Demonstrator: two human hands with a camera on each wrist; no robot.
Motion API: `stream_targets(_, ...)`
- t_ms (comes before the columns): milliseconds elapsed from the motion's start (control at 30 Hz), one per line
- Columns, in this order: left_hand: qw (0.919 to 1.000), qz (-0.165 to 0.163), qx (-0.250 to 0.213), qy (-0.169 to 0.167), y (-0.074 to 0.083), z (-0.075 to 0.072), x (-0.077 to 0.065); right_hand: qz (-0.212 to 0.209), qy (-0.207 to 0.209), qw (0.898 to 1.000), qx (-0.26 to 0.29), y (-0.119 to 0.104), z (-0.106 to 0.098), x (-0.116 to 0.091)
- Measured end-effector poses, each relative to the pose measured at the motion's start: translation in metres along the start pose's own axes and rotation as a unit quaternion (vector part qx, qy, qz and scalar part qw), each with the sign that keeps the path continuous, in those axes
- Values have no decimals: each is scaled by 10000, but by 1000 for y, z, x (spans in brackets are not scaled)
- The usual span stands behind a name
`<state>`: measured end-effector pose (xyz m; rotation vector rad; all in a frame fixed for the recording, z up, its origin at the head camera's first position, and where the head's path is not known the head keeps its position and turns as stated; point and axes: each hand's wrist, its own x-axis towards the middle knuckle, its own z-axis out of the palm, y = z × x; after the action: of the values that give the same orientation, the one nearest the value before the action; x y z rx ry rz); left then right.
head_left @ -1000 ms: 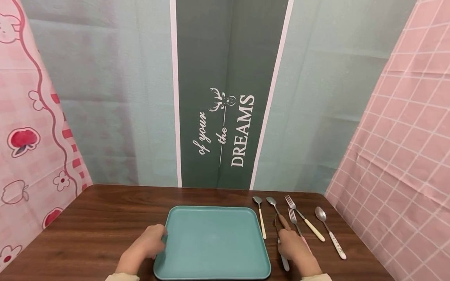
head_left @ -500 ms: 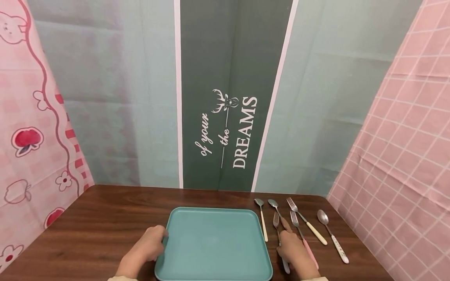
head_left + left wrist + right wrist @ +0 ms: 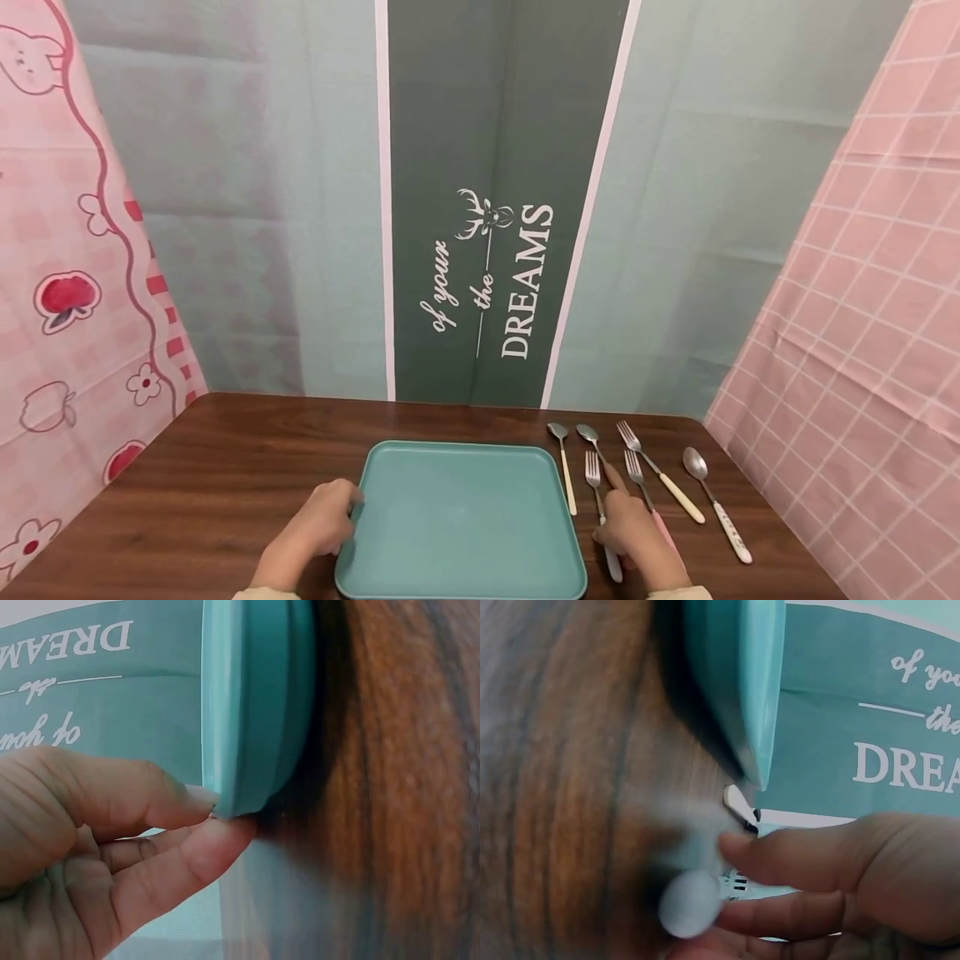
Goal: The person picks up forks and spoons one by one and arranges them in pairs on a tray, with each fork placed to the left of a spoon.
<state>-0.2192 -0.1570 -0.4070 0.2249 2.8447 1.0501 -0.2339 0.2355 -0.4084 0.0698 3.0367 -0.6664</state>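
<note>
A teal rectangular tray lies on the wooden table. My left hand is at its left side; in the left wrist view the thumb and a finger pinch the rim. Right of the tray lies a fork with a white handle, tines pointing away. My right hand has its thumb on one side of that handle and its fingers on the other. The rounded handle end sticks out past the fingertips in the right wrist view.
Nearest the tray's right edge is a cream-handled spoon. A brown-handled spoon and a pink-handled fork run partly behind the right hand. Farther right lie a cream-handled fork and a flower-handled spoon. Fabric hangs behind the table.
The white-handled fork, blurred and mostly covered by the right hand a second ago, now shows its tines plainly. The right hand has come slightly nearer. The left hand stays at the tray.
</note>
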Motion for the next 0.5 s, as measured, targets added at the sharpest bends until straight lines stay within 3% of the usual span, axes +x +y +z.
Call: stream_targets(500,9998,-150,115,-47,3,2,1,34,2,9995,304,4,-3,1)
